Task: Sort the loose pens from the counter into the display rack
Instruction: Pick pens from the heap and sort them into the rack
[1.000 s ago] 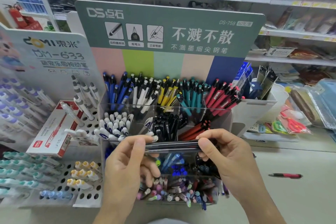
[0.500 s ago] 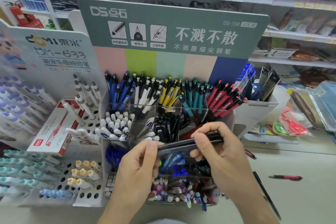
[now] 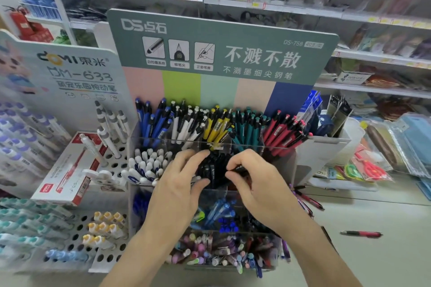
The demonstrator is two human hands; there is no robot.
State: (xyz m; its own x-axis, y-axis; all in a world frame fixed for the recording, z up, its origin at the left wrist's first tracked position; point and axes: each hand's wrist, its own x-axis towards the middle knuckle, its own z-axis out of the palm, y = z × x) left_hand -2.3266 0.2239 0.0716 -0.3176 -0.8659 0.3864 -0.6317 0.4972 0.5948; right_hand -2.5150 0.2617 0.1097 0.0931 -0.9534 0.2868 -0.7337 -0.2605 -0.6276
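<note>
The clear tiered display rack stands in front of me under a green header board. Its middle tier holds a compartment of black pens. My right hand is over that compartment, pinching the ends of black pens between thumb and fingertips. Beside it, my left hand reaches in with straight fingers touching the standing black pens. A loose red pen lies on the counter at the right. More loose pens lie beside the rack's right side.
To the left are a white peg-hole pen stand and a red-and-white pen box. Packaged scissors and a white container sit at the right. Stocked shop shelves run behind.
Both hands carried the bundle of black pens up from in front of the lower tiers to the black-pen compartment. My left hand let go of the bundle and now has straight fingers.
</note>
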